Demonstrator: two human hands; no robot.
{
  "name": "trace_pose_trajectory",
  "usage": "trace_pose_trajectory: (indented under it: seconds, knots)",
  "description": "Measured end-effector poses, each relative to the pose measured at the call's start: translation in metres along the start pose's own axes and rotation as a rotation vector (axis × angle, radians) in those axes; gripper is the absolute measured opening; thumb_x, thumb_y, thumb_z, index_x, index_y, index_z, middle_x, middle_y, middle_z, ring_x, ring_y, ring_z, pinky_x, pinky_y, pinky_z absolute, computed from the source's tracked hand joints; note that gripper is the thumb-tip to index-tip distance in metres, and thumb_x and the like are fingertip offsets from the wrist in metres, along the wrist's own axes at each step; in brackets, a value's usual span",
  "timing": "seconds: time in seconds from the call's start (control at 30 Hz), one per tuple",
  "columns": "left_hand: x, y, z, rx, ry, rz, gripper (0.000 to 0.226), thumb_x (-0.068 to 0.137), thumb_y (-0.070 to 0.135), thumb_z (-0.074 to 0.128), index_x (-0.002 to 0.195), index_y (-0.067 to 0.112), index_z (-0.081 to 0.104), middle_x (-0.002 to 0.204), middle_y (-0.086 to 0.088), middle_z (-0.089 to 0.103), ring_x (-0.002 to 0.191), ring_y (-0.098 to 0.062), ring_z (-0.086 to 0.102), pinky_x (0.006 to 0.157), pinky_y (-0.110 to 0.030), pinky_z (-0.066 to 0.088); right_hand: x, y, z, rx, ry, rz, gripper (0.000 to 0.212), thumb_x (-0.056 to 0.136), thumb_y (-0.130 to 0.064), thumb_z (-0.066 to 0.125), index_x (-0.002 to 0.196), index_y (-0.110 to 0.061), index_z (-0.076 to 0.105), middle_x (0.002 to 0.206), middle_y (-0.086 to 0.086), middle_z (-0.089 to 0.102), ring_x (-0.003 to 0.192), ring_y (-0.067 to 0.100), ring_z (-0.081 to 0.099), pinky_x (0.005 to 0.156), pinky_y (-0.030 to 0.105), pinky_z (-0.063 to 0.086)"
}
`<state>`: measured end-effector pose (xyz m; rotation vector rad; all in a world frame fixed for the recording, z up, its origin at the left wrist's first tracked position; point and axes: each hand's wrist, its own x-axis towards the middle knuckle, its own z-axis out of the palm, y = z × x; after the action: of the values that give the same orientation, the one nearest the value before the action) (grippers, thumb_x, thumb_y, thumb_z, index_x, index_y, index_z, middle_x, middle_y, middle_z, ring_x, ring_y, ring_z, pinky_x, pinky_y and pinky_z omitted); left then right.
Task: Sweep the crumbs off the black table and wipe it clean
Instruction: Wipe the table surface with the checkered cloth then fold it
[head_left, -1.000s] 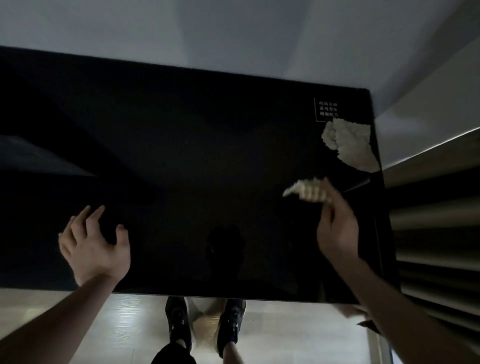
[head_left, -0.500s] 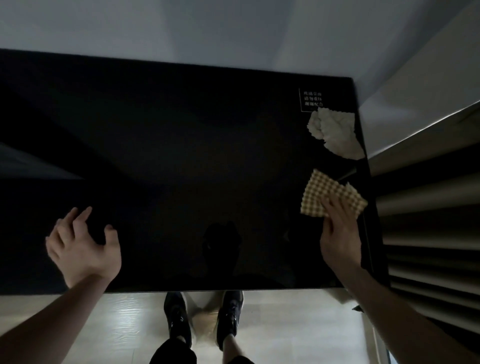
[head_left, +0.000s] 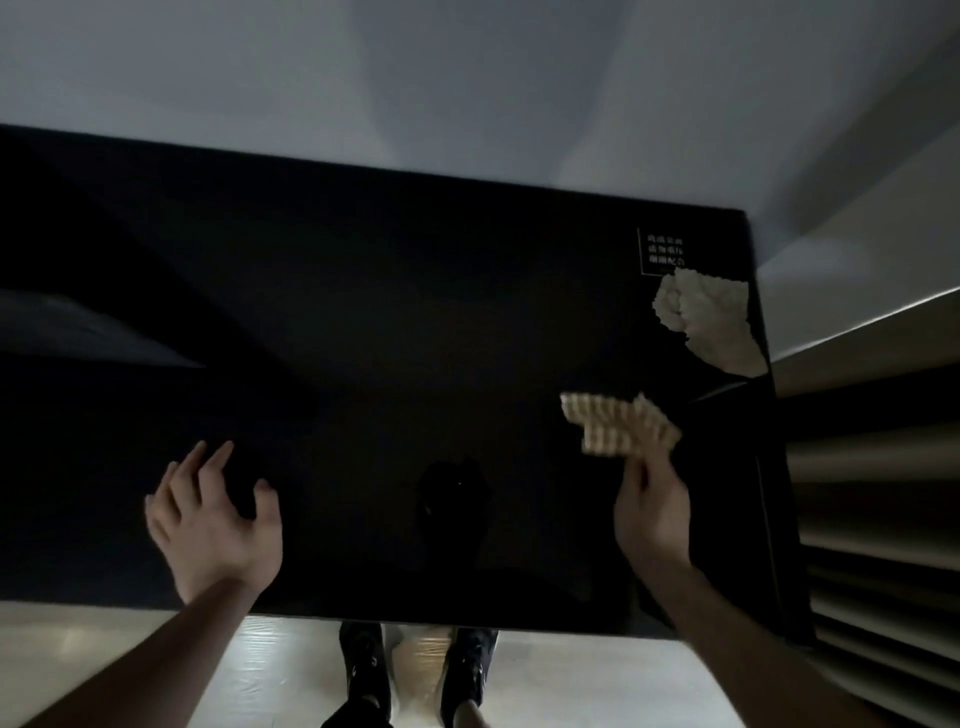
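Lying crumpled near the black table's (head_left: 363, 322) far right corner, a white paper towel (head_left: 711, 322) sits beyond the right hand (head_left: 652, 514), which pinches a checkered cloth (head_left: 618, 423); the left hand (head_left: 213, 525) hovers spread, holding nothing.

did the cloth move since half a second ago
Yes: the cloth shifted left, away from the table's right edge, pinched by the right hand.

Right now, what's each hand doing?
Left hand: open, fingers spread over the black table, holding nothing.
Right hand: pinching the checked cloth.
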<state>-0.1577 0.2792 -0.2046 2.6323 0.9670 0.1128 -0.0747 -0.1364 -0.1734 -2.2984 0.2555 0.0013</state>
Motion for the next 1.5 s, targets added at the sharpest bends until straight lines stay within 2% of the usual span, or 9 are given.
trace_pose_trajectory:
  seconds: [0.13,0.23,0.4,0.53,0.93,1.1,1.23,1.33,1.5]
  knots:
    - [0.002,-0.002,0.002,0.013,0.005,0.003,0.07,0.086,0.049,0.043,0.149,0.02,0.046,0.164,-0.005,0.035,0.156,-0.032,0.023,0.128,-0.059,0.012,0.138,-0.047,0.029,0.051,0.156,-0.049,0.043,0.109,-0.011,0.041,0.148,-0.017,0.056,0.152,0.001,0.058,0.141,0.011,0.05,0.117,0.012,0.03]
    - [0.003,-0.004,0.004,0.029,0.007,0.006,0.069,0.086,0.048,0.044,0.149,0.021,0.045,0.164,-0.004,0.034,0.156,-0.032,0.022,0.129,-0.058,0.011,0.221,-0.073,0.033,-0.02,0.223,-0.082,0.044,0.108,-0.02,0.036,0.148,-0.018,0.056,0.153,0.003,0.057,0.142,0.02,0.052,0.118,0.021,0.034]
    - [0.005,-0.005,0.007,0.049,-0.006,-0.007,0.068,0.087,0.047,0.046,0.15,0.022,0.044,0.164,-0.003,0.034,0.158,-0.031,0.021,0.13,-0.057,0.009,0.278,-0.074,0.062,-0.198,0.062,-0.126,0.044,0.101,-0.018,0.034,0.132,-0.007,0.064,0.143,0.02,0.06,0.136,0.037,0.053,0.116,0.037,0.04]
    - [0.005,-0.004,0.005,0.048,-0.011,-0.012,0.069,0.086,0.047,0.046,0.151,0.023,0.044,0.164,-0.003,0.034,0.157,-0.03,0.022,0.13,-0.057,0.009,0.219,-0.055,0.096,-0.456,-0.056,-0.189,0.043,0.105,-0.015,0.04,0.144,-0.016,0.058,0.158,0.014,0.048,0.149,0.039,0.038,0.125,0.047,0.028]
    - [0.004,0.0,-0.005,0.036,-0.071,-0.023,0.07,0.088,0.046,0.045,0.153,0.022,0.042,0.164,-0.004,0.034,0.157,-0.032,0.022,0.13,-0.06,0.011,-0.087,-0.012,0.056,-0.266,-0.31,-0.278,0.05,0.099,-0.022,0.054,0.148,-0.03,0.058,0.166,-0.009,0.038,0.16,0.017,0.022,0.128,0.052,0.024]
    - [0.003,0.002,-0.01,0.018,-0.105,-0.028,0.072,0.087,0.046,0.045,0.154,0.021,0.041,0.165,-0.006,0.033,0.157,-0.034,0.021,0.129,-0.06,0.009,-0.097,-0.033,0.038,-0.027,-0.277,0.066,0.054,0.091,-0.028,0.076,0.14,-0.045,0.059,0.16,-0.024,0.04,0.153,-0.001,0.029,0.12,0.044,0.042]
    - [0.002,0.002,-0.015,-0.028,-0.136,-0.018,0.074,0.085,0.049,0.044,0.153,0.018,0.043,0.163,-0.01,0.036,0.156,-0.038,0.023,0.127,-0.062,0.009,-0.082,-0.055,0.034,-0.008,-0.016,0.355,0.074,0.085,-0.029,0.08,0.151,-0.028,0.046,0.158,-0.004,0.042,0.146,0.019,0.041,0.115,0.045,0.043]
    - [0.005,0.003,-0.023,-0.056,-0.179,-0.025,0.076,0.082,0.048,0.049,0.152,0.017,0.045,0.162,-0.011,0.037,0.155,-0.039,0.024,0.126,-0.063,0.011,-0.071,-0.058,0.037,-0.097,-0.009,0.505,0.087,0.083,-0.031,0.082,0.156,-0.021,0.036,0.155,0.007,0.043,0.137,0.032,0.047,0.108,0.051,0.046]
    - [0.006,0.03,-0.042,-0.089,-0.269,0.051,0.062,0.079,0.029,0.074,0.138,0.017,0.06,0.145,-0.01,0.055,0.137,-0.039,0.047,0.12,-0.063,0.032,-0.05,-0.072,0.021,0.083,-0.087,0.684,0.063,0.089,-0.024,0.077,0.145,-0.016,0.05,0.11,0.001,0.061,0.093,0.022,0.06,0.075,0.035,0.05]
